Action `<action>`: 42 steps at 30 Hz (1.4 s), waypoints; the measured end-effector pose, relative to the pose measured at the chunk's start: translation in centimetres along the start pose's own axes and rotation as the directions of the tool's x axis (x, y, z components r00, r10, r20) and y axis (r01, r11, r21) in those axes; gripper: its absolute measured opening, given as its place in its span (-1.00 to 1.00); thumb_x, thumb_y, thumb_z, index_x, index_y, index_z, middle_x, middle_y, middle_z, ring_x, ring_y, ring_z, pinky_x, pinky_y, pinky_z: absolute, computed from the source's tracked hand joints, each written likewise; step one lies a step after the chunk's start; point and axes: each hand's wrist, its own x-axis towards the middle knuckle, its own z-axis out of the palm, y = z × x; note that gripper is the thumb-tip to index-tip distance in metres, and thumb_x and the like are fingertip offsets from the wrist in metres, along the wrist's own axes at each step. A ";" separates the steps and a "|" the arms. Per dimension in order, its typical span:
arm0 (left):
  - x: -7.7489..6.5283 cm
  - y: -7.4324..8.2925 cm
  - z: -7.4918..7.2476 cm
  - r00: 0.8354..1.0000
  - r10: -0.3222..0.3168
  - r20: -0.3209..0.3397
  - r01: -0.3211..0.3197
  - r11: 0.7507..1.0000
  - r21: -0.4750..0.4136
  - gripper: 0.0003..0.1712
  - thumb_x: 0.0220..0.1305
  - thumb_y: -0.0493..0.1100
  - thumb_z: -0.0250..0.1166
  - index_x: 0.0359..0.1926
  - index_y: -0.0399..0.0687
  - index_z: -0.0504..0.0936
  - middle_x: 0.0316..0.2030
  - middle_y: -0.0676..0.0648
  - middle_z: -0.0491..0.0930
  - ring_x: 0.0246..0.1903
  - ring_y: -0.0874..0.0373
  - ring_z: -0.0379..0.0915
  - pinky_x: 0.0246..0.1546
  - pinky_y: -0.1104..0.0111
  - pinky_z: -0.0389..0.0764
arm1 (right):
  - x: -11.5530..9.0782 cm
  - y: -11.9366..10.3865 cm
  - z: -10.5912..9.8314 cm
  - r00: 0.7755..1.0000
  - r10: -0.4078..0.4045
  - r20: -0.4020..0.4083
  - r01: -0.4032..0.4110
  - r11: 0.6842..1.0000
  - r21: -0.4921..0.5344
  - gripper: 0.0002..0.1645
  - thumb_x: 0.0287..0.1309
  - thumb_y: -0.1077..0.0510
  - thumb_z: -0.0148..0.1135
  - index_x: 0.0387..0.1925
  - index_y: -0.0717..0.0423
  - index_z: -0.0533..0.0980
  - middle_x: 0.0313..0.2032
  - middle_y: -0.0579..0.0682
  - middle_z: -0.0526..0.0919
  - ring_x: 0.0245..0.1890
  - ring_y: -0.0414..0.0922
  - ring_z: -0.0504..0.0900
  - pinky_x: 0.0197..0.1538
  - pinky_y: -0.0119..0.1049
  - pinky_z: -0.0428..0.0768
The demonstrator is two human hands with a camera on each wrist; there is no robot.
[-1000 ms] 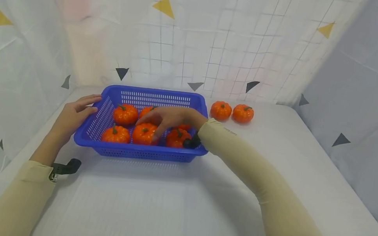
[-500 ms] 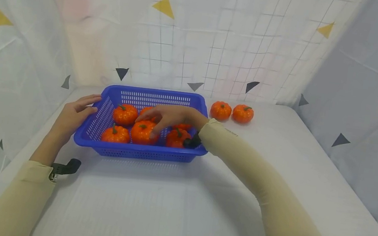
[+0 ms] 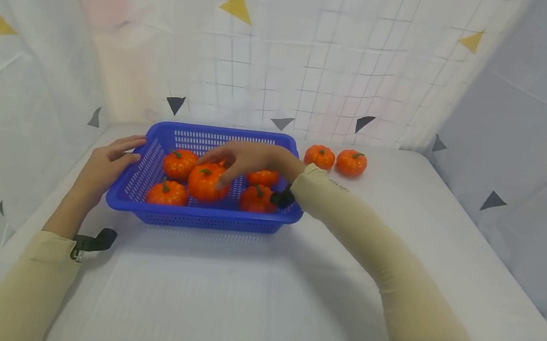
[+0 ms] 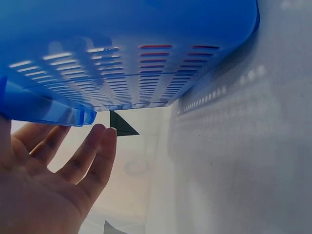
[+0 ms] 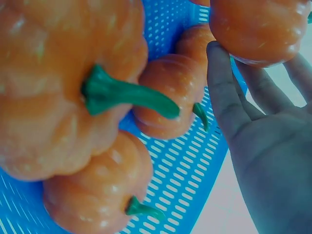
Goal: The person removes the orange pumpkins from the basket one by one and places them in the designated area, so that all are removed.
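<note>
My right hand [image 3: 254,158] holds a small orange pumpkin [image 3: 206,184] with a green stem over the blue plastic basket [image 3: 201,214]. Its thumb is on the near side of the pumpkin and the fingers reach across the back. In the right wrist view, the held pumpkin [image 5: 261,27] sits at the fingertips. My left hand [image 3: 103,171] rests against the basket's left rim, fingers extended; the left wrist view shows them just below the rim. Other pumpkins lie in the basket, including one at front left [image 3: 167,194], one at back left [image 3: 179,164] and one at front right [image 3: 257,198].
Two more pumpkins, one left [image 3: 319,157] and one right [image 3: 351,163], sit on the white table [image 3: 196,297] just right of the basket's back corner. White sheets with triangles and grid lines enclose the table at the back and sides.
My right hand has taken hold of the middle front pumpkin and raised it slightly, shifting it up and a little left. The left hand stays at the basket rim.
</note>
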 end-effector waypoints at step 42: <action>0.0 0.1 -0.2 1.000 -0.013 0.009 0.013 1.000 -0.009 -0.41 0.61 0.04 0.11 0.52 -0.06 0.40 0.54 -0.13 0.24 0.46 -0.27 0.20 0.33 -0.19 0.34 | -4.5 -0.4 -3.6 0.993 0.024 -0.112 -0.029 0.999 -0.041 -0.17 0.21 -0.07 0.48 0.49 -0.14 0.42 0.35 -0.20 0.48 0.37 -0.15 0.39 0.37 -0.07 0.43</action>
